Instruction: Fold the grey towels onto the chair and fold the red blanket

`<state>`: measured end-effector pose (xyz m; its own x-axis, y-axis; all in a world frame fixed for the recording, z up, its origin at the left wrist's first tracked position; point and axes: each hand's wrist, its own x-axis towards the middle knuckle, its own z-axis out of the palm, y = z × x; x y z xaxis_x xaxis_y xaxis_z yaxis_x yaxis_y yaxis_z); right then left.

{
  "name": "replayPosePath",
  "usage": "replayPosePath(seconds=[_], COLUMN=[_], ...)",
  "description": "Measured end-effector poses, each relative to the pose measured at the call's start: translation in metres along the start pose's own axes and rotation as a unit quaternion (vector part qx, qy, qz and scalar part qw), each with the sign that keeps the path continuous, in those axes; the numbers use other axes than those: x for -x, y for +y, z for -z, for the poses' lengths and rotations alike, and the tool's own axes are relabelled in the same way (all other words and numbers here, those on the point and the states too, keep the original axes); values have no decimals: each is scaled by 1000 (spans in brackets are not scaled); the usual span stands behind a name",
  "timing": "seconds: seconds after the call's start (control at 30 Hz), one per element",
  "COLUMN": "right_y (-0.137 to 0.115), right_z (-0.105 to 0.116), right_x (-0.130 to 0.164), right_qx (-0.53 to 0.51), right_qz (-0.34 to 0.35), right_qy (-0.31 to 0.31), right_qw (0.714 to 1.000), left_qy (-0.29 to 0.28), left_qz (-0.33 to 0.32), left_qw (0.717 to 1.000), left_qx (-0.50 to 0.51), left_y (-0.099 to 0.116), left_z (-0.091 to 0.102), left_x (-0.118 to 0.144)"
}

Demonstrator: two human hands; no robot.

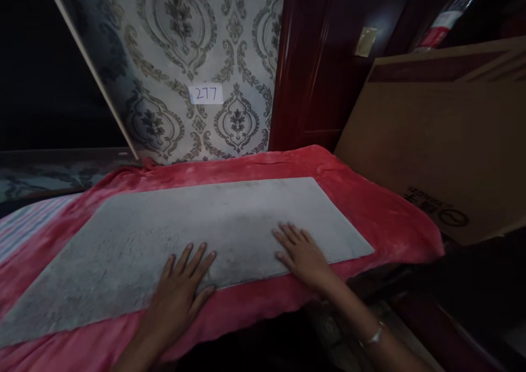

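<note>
Flat on the near edge of the grey mat (230, 218), both hands lie palm down with fingers spread and nothing pinched or gripped. The left hand (181, 284) sits at about 6 o'clock of the mat, its fingertips on the grey surface and its heel over the red blanket (370, 196) just below. The right hand (302, 254) rests at roughly 4 o'clock, fingers fanned toward 11 o'clock, with the wrist crossing the mat's near edge; a thin bangle (372, 336) shows on that forearm. The mat lies spread over the blanket, its long axis running from 8 o'clock to 2 o'clock, so most of its surface stretches away from the fingers toward 12 o'clock and out to the left. Its far right corner is nearer the right hand; the long left stretch is nearer the left hand. Beyond, at 12 o'clock, patterned wallpaper carries a label (206, 93) reading 277, and a cardboard box (444, 147) leans at 2 o'clock.
</note>
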<state>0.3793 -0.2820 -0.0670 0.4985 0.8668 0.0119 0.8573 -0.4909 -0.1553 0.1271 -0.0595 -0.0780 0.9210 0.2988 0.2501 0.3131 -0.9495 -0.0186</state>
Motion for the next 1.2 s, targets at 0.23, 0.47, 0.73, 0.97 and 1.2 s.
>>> replayPosePath(seconds=[0.23, 0.47, 0.73, 0.97, 1.2], right_y=[101, 47, -10, 113, 184], right_z=[15, 50, 47, 52, 42], right_x=[34, -40, -161, -173, -158], right_qx=[66, 45, -30, -19, -14], right_qz=[-206, -82, 75, -151, -298], right_qy=[3, -9, 15, 42, 64], right_qw=[976, 996, 997, 988, 952], left_qy=[35, -53, -102, -83, -92], left_qz=[-18, -3, 104, 111, 127], left_qw=[999, 994, 989, 990, 988], left_qx=[17, 91, 8, -3, -11], left_y=[-15, -42, -86, -116, -127], left_z=[-6, 34, 20, -14, -25], left_x=[10, -58, -176, -181, -186])
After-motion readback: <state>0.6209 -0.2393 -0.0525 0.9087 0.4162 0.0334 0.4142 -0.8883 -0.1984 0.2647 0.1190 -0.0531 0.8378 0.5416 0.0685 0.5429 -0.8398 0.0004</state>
